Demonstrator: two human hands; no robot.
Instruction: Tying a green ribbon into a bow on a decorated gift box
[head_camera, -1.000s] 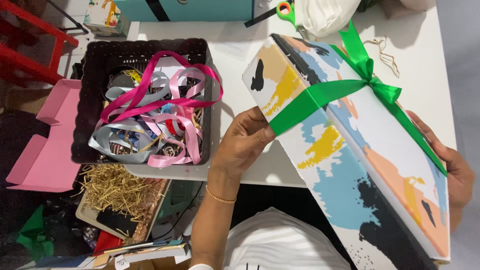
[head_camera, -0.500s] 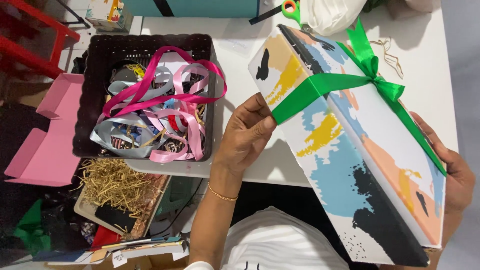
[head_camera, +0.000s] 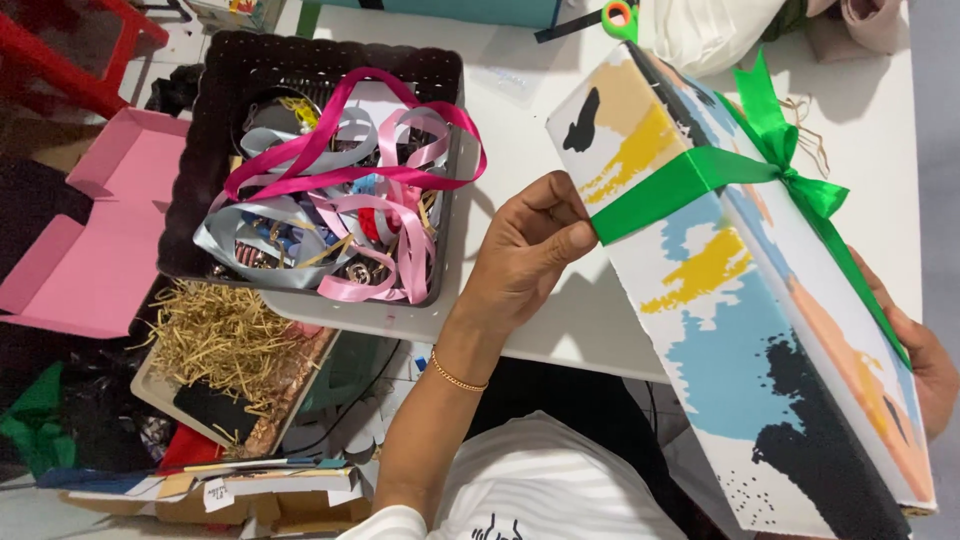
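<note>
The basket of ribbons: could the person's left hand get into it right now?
Probably yes. The basket is open-topped and lies just beside the left hand, nothing between them. But that hand is pinching the green ribbon on the gift box, so it would have to let go.

One gift box (head_camera: 760, 330), one green bow (head_camera: 800, 175), one ribbon basket (head_camera: 200, 150), two hands (head_camera: 520, 255).

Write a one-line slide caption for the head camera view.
Both hands tilt a patterned gift box tied with green ribbon, left hand pinching the ribbon, right hand supporting the far side.
</note>
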